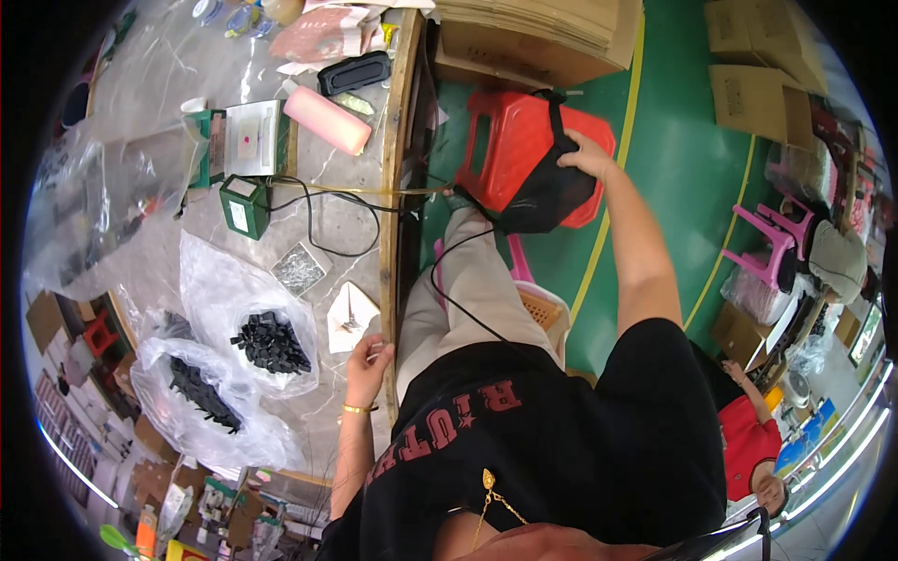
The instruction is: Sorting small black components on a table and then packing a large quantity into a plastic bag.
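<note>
My right hand reaches out to the right, its fingers closed on the edge of a black bag. The bag, with a dark strap, lies over a red plastic stool on the floor beyond my knees. At the table's edge my left hand is held with curled fingers, pinched together; what they hold, if anything, is too small to name. Right by it lies a white paper piece with a dark mark. Farther left, small black parts fill a clear plastic bag, beside a second bag of black pieces.
The table carries a pink bottle, a black tray, a green box and a black cable. Cardboard boxes stand ahead. A person in red sits at the right, near a pink stool.
</note>
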A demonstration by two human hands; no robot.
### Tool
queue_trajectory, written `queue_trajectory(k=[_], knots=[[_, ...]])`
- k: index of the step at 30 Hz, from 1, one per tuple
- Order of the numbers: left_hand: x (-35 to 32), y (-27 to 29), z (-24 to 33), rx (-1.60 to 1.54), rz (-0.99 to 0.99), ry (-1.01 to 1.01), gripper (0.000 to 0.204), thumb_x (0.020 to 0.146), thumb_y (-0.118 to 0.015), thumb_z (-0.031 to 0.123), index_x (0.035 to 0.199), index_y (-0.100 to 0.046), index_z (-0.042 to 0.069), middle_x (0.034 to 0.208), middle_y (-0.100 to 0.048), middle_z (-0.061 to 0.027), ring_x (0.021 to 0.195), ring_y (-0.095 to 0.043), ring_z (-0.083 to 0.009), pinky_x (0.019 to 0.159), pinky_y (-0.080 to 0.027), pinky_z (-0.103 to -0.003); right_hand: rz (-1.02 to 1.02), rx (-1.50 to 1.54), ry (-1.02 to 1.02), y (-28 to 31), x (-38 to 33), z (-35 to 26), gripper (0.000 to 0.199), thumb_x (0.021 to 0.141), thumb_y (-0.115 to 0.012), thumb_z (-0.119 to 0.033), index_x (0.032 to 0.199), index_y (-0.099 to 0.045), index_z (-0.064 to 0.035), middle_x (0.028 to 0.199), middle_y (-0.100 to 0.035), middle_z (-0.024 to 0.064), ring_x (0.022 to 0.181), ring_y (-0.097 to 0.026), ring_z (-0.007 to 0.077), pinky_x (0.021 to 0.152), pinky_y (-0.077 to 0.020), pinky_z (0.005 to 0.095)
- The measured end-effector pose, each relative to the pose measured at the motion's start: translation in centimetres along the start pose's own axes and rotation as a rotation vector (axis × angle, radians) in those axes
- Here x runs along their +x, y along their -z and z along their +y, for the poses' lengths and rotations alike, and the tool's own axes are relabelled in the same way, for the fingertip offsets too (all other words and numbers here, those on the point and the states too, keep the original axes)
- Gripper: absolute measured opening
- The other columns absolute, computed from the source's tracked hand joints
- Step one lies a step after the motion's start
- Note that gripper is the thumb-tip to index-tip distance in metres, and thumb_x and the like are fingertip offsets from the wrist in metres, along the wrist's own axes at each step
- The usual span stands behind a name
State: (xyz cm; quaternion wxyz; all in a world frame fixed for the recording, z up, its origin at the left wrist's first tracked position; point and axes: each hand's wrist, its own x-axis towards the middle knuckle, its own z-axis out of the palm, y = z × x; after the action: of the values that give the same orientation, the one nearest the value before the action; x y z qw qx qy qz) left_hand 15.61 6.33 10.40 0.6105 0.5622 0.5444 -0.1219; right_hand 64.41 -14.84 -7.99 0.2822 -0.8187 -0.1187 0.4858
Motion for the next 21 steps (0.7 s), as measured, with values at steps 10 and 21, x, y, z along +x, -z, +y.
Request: queue_trajectory(k=[10,21], knots=[[-3.4,4.0,-6.1,0.024,0.049,-0.03,0.032,0.077,-0.064,0.009,0.105,-0.053,-0.002,0.087,-0.058,-0.004,0.076,-0.053,-0.0086,0.067,-0.044,-0.021,-0.174,-0.104,0.276,-1.7,-8.3,-2.3,0.05,0.061,-0.064,-0.008,0.11,-0.05,-0.0042,0.097,-0.056,0.0029,0.091,-0.053,0.0156,0.082,-0.0411,0.0274],[-14.4,5.0,-23.5,-0.158,0.278,0.307,0.022,0.081,-0.06,0.016,0.097,-0.058,0.001,0.081,-0.06,-0.0024,0.071,-0.053,-0.0079,0.065,-0.043,-0.02,-0.553,-1.021,0.49,0.4,-24.9,-14.3,0.051,0.053,-0.065,-0.014,0.103,-0.054,-0.0089,0.094,-0.053,0.0072,0.089,-0.053,0.0289,0.072,-0.0444,0.0372]])
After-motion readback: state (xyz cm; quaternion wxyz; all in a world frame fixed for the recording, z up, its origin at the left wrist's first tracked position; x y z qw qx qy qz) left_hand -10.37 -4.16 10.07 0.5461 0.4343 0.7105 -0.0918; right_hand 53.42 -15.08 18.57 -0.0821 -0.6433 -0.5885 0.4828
